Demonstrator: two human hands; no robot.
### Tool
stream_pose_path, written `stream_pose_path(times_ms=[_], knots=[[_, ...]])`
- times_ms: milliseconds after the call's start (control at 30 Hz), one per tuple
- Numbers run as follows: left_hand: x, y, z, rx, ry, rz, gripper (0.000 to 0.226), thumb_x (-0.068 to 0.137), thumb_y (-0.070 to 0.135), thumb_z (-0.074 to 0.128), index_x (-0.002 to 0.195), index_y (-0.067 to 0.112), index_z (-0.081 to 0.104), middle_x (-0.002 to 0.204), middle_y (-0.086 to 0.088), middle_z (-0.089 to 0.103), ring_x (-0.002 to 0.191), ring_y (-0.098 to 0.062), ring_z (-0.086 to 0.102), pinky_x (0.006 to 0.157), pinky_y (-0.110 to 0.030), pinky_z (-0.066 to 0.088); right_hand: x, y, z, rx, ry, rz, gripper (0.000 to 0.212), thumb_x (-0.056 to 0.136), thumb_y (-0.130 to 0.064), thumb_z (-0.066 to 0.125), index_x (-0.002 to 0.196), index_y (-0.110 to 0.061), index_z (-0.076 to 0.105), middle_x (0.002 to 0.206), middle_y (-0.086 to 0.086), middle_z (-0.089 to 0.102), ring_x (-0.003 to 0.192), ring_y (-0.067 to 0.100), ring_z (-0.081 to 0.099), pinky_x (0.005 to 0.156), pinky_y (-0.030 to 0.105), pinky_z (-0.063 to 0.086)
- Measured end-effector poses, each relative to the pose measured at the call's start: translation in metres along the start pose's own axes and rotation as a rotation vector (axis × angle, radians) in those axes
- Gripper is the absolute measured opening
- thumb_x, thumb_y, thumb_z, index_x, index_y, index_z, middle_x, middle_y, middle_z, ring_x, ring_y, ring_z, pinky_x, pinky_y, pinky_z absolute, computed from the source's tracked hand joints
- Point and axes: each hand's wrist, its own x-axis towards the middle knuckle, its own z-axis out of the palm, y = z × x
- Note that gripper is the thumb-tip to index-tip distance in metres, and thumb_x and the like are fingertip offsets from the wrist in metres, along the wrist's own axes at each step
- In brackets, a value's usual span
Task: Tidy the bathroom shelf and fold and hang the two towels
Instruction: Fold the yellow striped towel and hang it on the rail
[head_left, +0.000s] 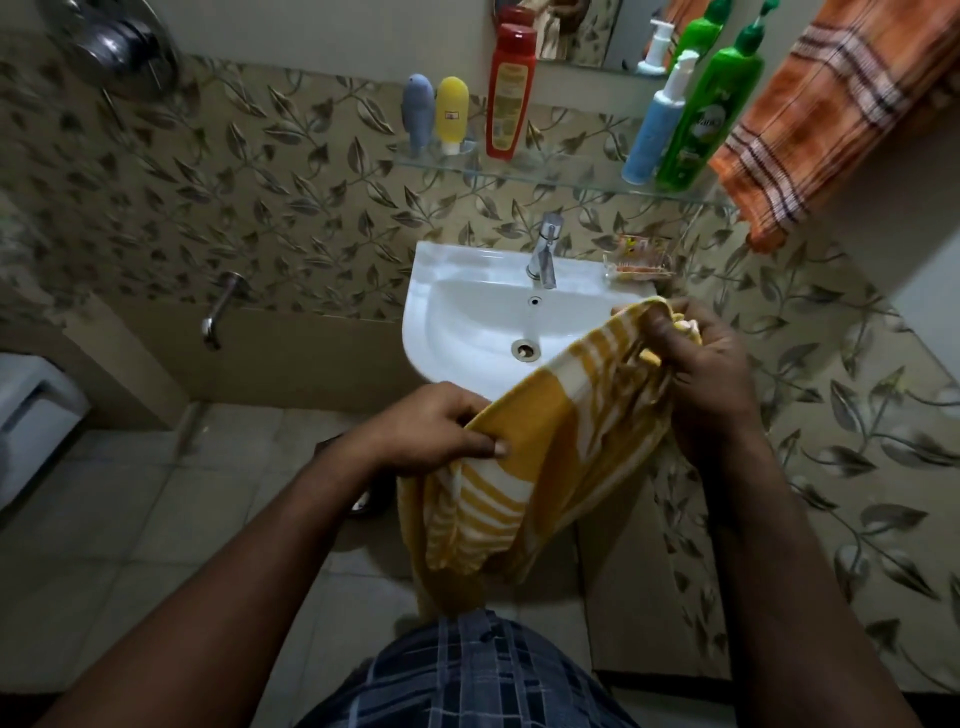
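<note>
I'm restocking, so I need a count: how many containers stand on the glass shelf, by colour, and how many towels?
Grey-blue squeeze tube: 1
Yellow squeeze tube: 1
Red plastic bottle: 1
Blue pump bottle: 1
Green plastic bottle: 1
Towels: 2 (yellow-and-white striped towel, orange checked towel)
Total: 7

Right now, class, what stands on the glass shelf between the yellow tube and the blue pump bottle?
Head view: only the red bottle, near the yellow tube; the glass shelf from it to the blue pump bottle is bare.
</note>
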Motion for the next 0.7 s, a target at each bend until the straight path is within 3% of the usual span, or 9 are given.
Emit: stream_pose_path(times_ms=[100,200,300,367,433,500,533,600,700], knots=[[-0.001,0.003,-0.005,-0.148,0.238,0.104,0.007,0.094,0.018,0.076,0.099,0.018,0.081,0.094,-0.001,0.080,0.091,-0.016,0.076,0.093,-0.051,0.059,-0.003,-0.002,0.002,-0.119,-0.091,0.058,0.006,0.099,-0.024,0.068,0.105,-0.023,0.067,0.082,-0.010,0.072,0.070,0.007,0.067,0.059,0.027,0.056],[0.002,0.022,-0.009,-0.034,0.344,0.276,0.009,0.091,0.026,0.075,0.092,0.019,0.080,0.084,0.001,0.077,0.083,-0.015,0.073,0.078,-0.045,0.059,-0.007,0.003,0.017,-0.511,-0.433,0.043,0.042,0.081,-0.049,0.085,0.117,-0.033,0.073,0.107,-0.010,0.076,0.090,0.005,0.072,0.078,0.029,0.059],[0.009,0.039,-0.003,0.092,0.510,0.343,0.010,0.080,0.034,0.075,0.082,0.025,0.074,0.071,0.010,0.070,0.067,-0.006,0.064,0.063,-0.036,0.054,-0.013,0.008,0.037,-0.657,-0.562,0.001,0.027,0.078,-0.046,0.086,0.095,-0.027,0.079,0.090,-0.005,0.079,0.084,0.012,0.074,0.076,0.038,0.058],[0.008,0.040,-0.008,0.021,0.489,0.284,0.017,0.079,0.038,0.079,0.081,0.025,0.070,0.067,0.003,0.067,0.060,-0.007,0.058,0.060,-0.031,0.048,-0.008,0.007,0.032,-0.631,-0.475,-0.101,0.019,0.081,-0.039,0.080,0.084,-0.021,0.077,0.076,-0.006,0.073,0.073,0.011,0.067,0.071,0.037,0.051],[0.003,0.031,-0.019,-0.039,0.237,0.149,0.023,0.082,0.038,0.085,0.088,0.020,0.072,0.081,-0.014,0.073,0.069,-0.024,0.067,0.065,-0.039,0.053,-0.001,0.004,0.017,-0.490,-0.373,-0.113,0.009,0.083,-0.029,0.075,0.081,-0.020,0.076,0.075,-0.006,0.070,0.073,0.012,0.062,0.072,0.036,0.048],[-0.005,0.019,-0.025,0.131,0.001,0.068,0.018,0.087,0.030,0.082,0.095,0.015,0.076,0.093,-0.015,0.076,0.087,-0.032,0.073,0.081,-0.050,0.060,0.003,0.000,0.001,-0.248,-0.206,-0.040,0.007,0.083,-0.024,0.072,0.080,-0.023,0.078,0.077,-0.004,0.071,0.074,0.013,0.064,0.071,0.032,0.052],[-0.006,0.012,-0.025,0.200,-0.031,0.047,0.016,0.088,0.028,0.079,0.097,0.014,0.078,0.095,-0.011,0.077,0.091,-0.030,0.074,0.086,-0.051,0.059,0.004,0.000,-0.003,-0.160,-0.120,-0.011,0.009,0.082,-0.023,0.071,0.079,-0.026,0.080,0.077,-0.004,0.073,0.073,0.013,0.066,0.069,0.030,0.055],[-0.007,0.004,-0.023,0.165,0.029,0.033,0.011,0.090,0.022,0.076,0.096,0.015,0.080,0.095,-0.008,0.079,0.093,-0.027,0.075,0.088,-0.051,0.059,0.005,0.003,-0.005,-0.105,-0.036,0.007,0.012,0.083,-0.019,0.071,0.084,-0.026,0.081,0.083,0.000,0.076,0.078,0.018,0.068,0.072,0.036,0.058],[-0.008,0.004,-0.023,-0.037,0.208,0.074,0.006,0.095,0.015,0.073,0.089,0.015,0.076,0.088,-0.004,0.076,0.086,-0.025,0.074,0.081,-0.046,0.058,0.003,0.011,-0.002,-0.130,-0.015,0.006,0.018,0.094,-0.005,0.067,0.098,-0.020,0.075,0.091,0.004,0.076,0.085,0.024,0.067,0.080,0.046,0.058]])
